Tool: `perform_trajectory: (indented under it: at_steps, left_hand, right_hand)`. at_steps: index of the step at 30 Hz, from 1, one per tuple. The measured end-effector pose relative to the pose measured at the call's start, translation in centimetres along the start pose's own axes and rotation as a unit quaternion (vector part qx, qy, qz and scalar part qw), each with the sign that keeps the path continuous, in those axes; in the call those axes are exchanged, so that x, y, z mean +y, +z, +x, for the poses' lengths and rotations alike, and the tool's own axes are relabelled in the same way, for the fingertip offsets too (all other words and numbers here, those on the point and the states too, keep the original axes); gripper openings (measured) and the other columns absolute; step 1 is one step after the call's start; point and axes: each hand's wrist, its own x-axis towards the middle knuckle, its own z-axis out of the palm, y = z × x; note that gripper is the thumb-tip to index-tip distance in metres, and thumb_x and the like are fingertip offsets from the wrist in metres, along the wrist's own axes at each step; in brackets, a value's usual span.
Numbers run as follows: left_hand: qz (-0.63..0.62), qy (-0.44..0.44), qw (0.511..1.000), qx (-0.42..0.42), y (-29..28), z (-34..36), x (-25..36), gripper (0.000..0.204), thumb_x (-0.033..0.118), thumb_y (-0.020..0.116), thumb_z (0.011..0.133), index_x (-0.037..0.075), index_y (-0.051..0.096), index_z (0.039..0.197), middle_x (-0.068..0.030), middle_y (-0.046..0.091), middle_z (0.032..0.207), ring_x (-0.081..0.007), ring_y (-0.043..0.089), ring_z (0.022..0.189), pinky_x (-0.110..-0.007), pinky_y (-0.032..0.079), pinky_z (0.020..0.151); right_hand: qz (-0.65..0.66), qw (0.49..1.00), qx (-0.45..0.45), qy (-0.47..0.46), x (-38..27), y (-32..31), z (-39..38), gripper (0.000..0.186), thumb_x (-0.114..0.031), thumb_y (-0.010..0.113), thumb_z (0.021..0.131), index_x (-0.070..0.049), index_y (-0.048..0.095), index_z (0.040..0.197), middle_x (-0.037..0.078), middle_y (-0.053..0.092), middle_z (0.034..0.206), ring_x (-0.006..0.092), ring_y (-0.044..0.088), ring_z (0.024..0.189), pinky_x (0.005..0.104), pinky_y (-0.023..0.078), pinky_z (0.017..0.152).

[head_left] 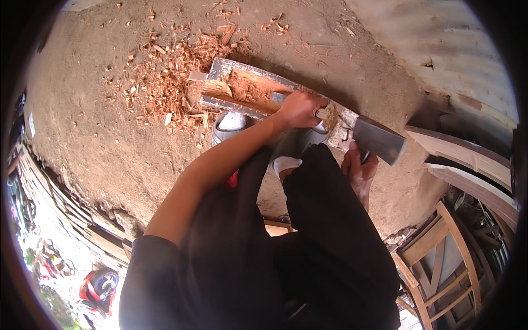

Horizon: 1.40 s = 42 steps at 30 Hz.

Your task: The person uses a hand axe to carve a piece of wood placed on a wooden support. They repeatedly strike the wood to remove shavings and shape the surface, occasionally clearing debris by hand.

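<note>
A long wooden block (pixel 253 82) with a hollowed, reddish trough lies across in front of my feet, its rim worn and pale. My left hand (pixel 302 109) is closed around a chisel, lying low over the block. The chisel's flat metal blade (pixel 278 97) points left into the trough, and its frayed butt end (pixel 329 114) sticks out to the right of my fist. In my right hand (pixel 360 168), beside my right knee, is a cleaver. Its broad dark blade (pixel 379 140) sits just right of the block's right end; whether they touch I cannot tell.
Wood shavings (pixel 170 82) are strewn over the dirt floor (pixel 82 99) left of and beyond the block. Curved boards (pixel 467 151) and a wooden chair frame (pixel 440 264) stand at right, below corrugated sheeting (pixel 440 38). A red motorbike (pixel 99 289) is outside at lower left.
</note>
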Motion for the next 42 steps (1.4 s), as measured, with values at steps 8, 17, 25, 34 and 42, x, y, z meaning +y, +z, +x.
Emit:
perform_trajectory:
  at_steps: [8,17,25,34,42]
  left_hand:
    - [-0.003,0.007,1.000,-0.007,0.0,0.0,0.1,0.024,0.026,0.074,0.068,0.015,0.069,0.089,-0.0139,0.067,0.069,-0.0368,0.069,0.068,-0.049,0.055,0.061]
    - [-0.018,0.009,1.000,-0.006,0.9,0.5,0.3,0.027,0.028,0.073,0.069,0.015,0.070,0.092,-0.0132,0.069,0.072,-0.0362,0.071,0.071,-0.048,0.056,0.063]
    - [0.006,-0.003,0.999,-0.047,0.0,0.1,0.4,0.026,0.030,0.074,0.071,0.015,0.071,0.092,-0.0142,0.071,0.076,-0.0369,0.071,0.074,-0.049,0.057,0.065]
    - [0.012,-0.003,1.000,-0.026,-0.3,0.1,0.4,0.025,0.023,0.074,0.065,0.014,0.069,0.087,-0.0135,0.067,0.070,-0.0372,0.069,0.070,-0.049,0.054,0.062]
    - [0.024,-0.012,0.999,-0.040,-0.2,-0.5,0.2,0.028,0.030,0.074,0.071,0.017,0.071,0.096,-0.0142,0.069,0.071,-0.0366,0.071,0.071,-0.049,0.056,0.064]
  right_hand:
    - [0.000,0.995,-0.043,0.091,1.7,1.2,0.7,0.025,-0.021,0.072,0.097,-0.001,0.057,0.102,0.006,0.054,0.063,0.0121,0.050,0.047,0.0302,0.040,0.039]
    - [-0.158,0.963,0.078,-0.204,4.8,1.7,2.2,0.022,-0.017,0.072,0.096,-0.001,0.059,0.101,0.004,0.058,0.065,0.0125,0.052,0.047,0.0301,0.039,0.041]
    - [0.126,0.986,0.103,0.031,0.8,2.0,0.0,0.020,-0.015,0.074,0.095,-0.001,0.060,0.099,0.005,0.057,0.060,0.0124,0.052,0.044,0.0314,0.040,0.040]
    - [0.106,0.989,0.044,0.094,0.7,1.5,0.3,0.020,-0.016,0.071,0.097,-0.001,0.060,0.091,0.005,0.056,0.063,0.0127,0.048,0.042,0.0308,0.037,0.039]
    - [-0.019,0.999,-0.003,0.050,1.5,1.3,-0.4,0.038,-0.026,0.072,0.099,0.005,0.056,0.115,0.009,0.062,0.084,0.0131,0.057,0.069,0.0297,0.047,0.062]
